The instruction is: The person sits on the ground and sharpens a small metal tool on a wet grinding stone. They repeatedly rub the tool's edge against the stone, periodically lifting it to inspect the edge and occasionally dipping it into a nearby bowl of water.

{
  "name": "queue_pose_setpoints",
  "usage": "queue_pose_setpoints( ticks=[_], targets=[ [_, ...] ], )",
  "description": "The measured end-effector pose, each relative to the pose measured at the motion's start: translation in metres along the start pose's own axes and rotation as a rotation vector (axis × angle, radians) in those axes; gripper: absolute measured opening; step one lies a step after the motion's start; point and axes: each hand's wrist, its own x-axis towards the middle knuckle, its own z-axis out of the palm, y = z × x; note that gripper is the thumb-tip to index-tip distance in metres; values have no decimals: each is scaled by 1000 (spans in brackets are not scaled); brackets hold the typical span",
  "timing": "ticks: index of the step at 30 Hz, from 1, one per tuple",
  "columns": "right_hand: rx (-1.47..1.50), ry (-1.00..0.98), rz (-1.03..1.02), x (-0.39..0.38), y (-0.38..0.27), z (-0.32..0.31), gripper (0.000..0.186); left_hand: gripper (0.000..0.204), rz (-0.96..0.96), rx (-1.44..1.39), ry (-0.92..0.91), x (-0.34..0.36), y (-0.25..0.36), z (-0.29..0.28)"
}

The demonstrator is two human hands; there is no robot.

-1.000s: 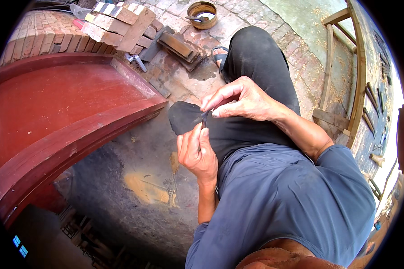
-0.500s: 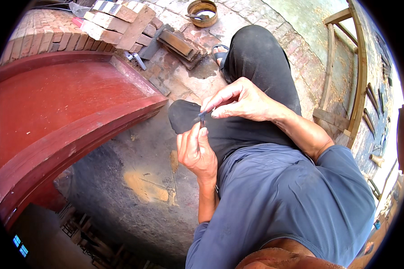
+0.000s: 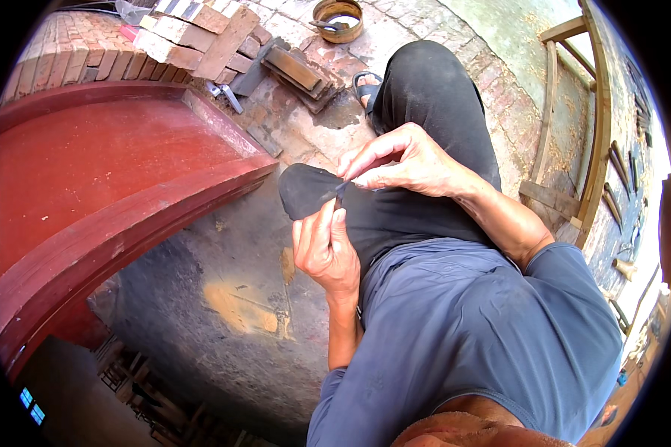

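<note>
My left hand [image 3: 326,253] is raised in front of my lap, its thumb and fingers pinching a small, narrow dark piece [image 3: 340,197] that points upward. It looks like a thin strip or blade; its exact kind is too small to tell. From the right, my right hand [image 3: 401,160] reaches over, thumb and fingertips pressed together at the upper end of the same piece. Both hands are closed, a short gap apart. Beneath them are my knees in dark trousers [image 3: 440,97].
To the left stands a red wooden panel with a raised edge [image 3: 127,212]. Stacked bricks [image 3: 194,37], wood blocks [image 3: 294,68] and a round bowl [image 3: 337,21] lie ahead. At right are a wooden frame [image 3: 596,134] and several hand tools [image 3: 620,167] on a surface.
My right fingertips have shifted slightly to the right and closed together at the top of the dark piece. My left hand stays nearly in place.
</note>
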Motion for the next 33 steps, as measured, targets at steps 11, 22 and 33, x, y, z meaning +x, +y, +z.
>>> queue_pose_setpoints(
  ticks=[11,22,33],
  targets=[
    [71,106,107,2,9,-4,17,15,-12,-13,12,-1,-4,0],
    [-105,23,127,6,14,-2,18,18,-72,-124,-3,6,-5,4],
    [-146,17,135,11,15,-5,19,17,39,-82,48,21,-2,11]
  ],
)
